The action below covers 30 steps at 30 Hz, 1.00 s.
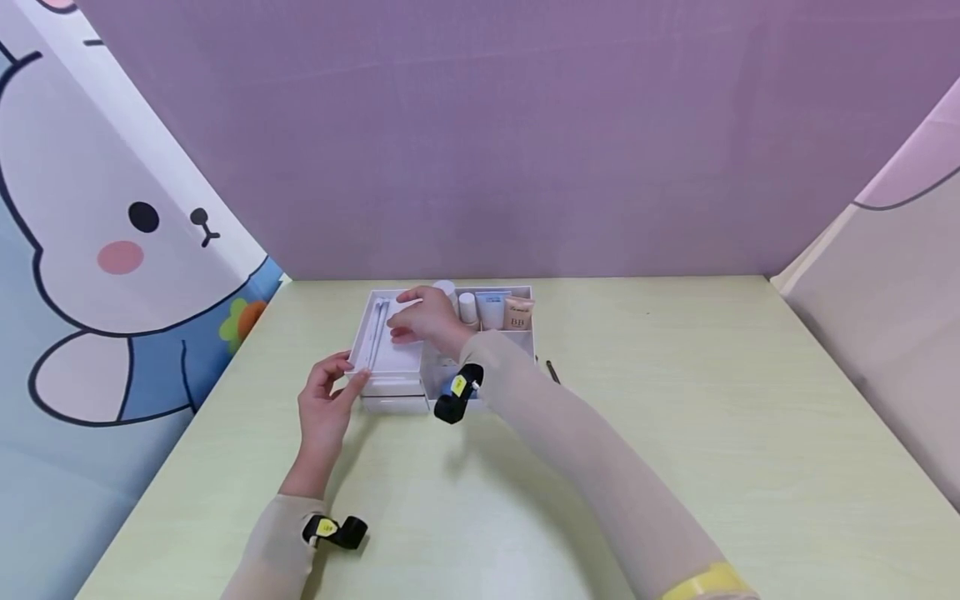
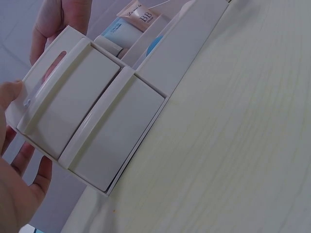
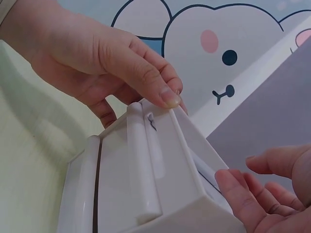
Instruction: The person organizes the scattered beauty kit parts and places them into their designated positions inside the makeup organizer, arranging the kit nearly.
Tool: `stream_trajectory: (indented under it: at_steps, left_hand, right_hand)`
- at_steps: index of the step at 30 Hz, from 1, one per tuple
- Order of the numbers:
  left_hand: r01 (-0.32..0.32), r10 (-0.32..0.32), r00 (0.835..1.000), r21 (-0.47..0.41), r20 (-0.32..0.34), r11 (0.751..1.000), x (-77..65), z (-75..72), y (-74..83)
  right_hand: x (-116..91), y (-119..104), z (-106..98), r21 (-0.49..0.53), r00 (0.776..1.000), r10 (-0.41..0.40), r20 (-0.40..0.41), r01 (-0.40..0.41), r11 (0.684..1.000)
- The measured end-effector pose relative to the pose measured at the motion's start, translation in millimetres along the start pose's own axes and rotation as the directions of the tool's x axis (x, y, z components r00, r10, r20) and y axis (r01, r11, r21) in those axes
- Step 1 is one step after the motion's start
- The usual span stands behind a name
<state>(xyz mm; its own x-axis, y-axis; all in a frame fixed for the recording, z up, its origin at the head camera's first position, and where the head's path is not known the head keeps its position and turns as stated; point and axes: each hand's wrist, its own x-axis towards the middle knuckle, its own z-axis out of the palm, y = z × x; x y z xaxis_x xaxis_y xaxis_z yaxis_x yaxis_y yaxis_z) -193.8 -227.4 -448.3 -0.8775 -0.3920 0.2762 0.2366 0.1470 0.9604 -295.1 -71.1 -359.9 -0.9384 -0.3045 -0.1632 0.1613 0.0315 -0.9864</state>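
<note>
A white cosmetics organizer (image 1: 393, 387) with two stacked drawers (image 2: 97, 111) stands on the table. My left hand (image 1: 324, 408) holds its front left corner, the thumb on the top edge and the other fingers along the side. In the shallow top tray (image 1: 401, 357) lie slim white sticks (image 1: 377, 332), their kind too small to tell. My right hand (image 1: 429, 318) hovers over that tray with loosely bent fingers. In the right wrist view, the right hand's fingers (image 3: 243, 196) are close by the tray's edge; nothing shows between them.
Compartments on the right hold a beige BB cream tube (image 1: 518, 314), a light blue tube (image 1: 492, 310), and a white-capped bottle (image 1: 467, 308). A dark thin stick (image 1: 552, 372) lies beside the organizer. Behind the table (image 1: 712, 400) stands a purple panel (image 1: 525, 150).
</note>
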Motion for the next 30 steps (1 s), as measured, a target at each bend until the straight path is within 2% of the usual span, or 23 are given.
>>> stream_trajectory:
  at_steps: [10,20,24,30]
  left_hand:
    - [0.011,-0.011,1.0,0.006,0.005,1.0,0.9,-0.1,-1.6]
    - [0.011,-0.011,1.0,0.005,0.011,1.0,1.2,-0.1,-1.4]
    - [0.001,-0.001,1.0,-0.007,0.0,1.0,1.4,0.6,-1.7]
    - [-0.002,0.002,1.0,-0.021,-0.001,1.0,0.6,0.7,1.2]
  right_hand:
    - [-1.5,0.1,-9.0,0.069,0.998,-0.008,0.069,0.003,0.998]
    - [-21.1,-3.8,-41.8,0.076,0.976,-0.066,0.207,0.051,0.996]
    - [-25.5,-3.5,-56.6,0.096,0.97,-0.08,0.229,0.059,0.994]
    - [-31.9,-1.2,-77.1,0.089,0.973,-0.083,0.215,0.065,0.994]
